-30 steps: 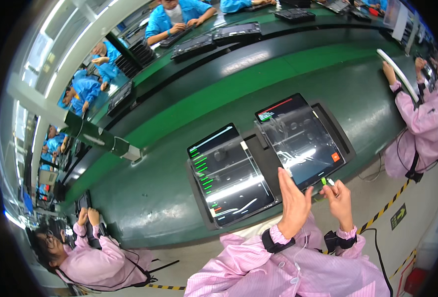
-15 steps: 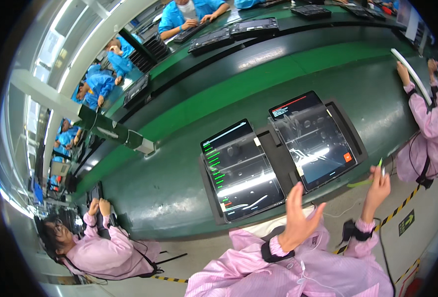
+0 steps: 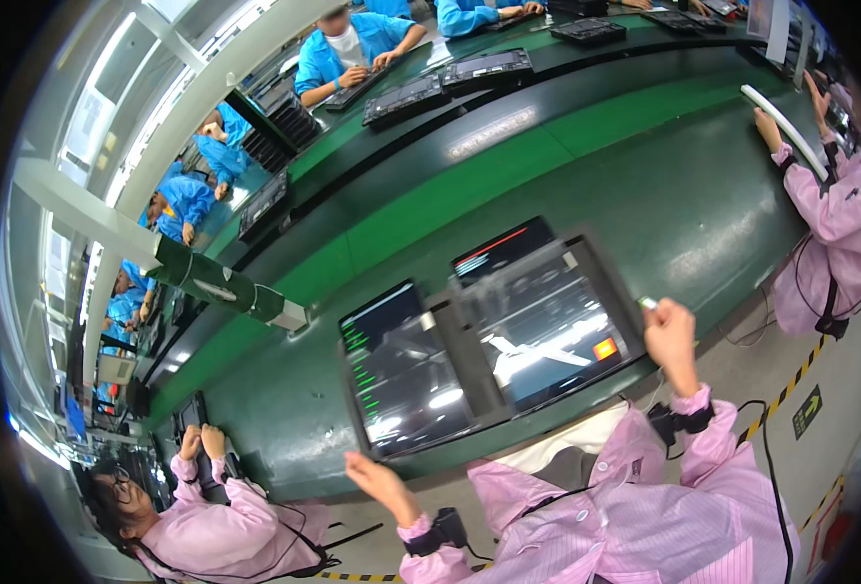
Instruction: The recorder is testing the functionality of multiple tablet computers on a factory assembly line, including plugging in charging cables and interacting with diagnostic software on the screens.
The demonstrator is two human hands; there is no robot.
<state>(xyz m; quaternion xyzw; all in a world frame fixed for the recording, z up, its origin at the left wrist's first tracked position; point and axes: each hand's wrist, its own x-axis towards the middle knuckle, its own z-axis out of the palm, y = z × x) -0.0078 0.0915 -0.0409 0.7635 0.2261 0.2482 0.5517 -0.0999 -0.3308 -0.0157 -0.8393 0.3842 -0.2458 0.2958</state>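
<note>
Two dark tablets lie side by side in a black tray [image 3: 471,355] on the green bench. The left tablet [image 3: 406,375] has green lines on its screen; the right tablet [image 3: 538,336] shows a red line and an orange square under a clear, glossy film. My right hand [image 3: 672,341] is closed at the tray's right edge, a small white and green thing [image 3: 648,304] poking out from its fingers. Whether the hand touches the tray is hard to tell. Near the left tablet's lower corner, my left hand [image 3: 380,482] is open, fingers stretched out and holding nothing.
A co-worker in pink [image 3: 221,516] handles a dark device at the left. Another in pink [image 3: 839,204] holds a curved white strip [image 3: 786,127] at the right. A post [image 3: 226,282] stands beyond the tray; people in blue work across the bench among several dark devices.
The tray with both tablets has shifted left along the bench, its right part blurred. My left hand has moved left and down from the tray's near edge; my right hand has come to its right edge.
</note>
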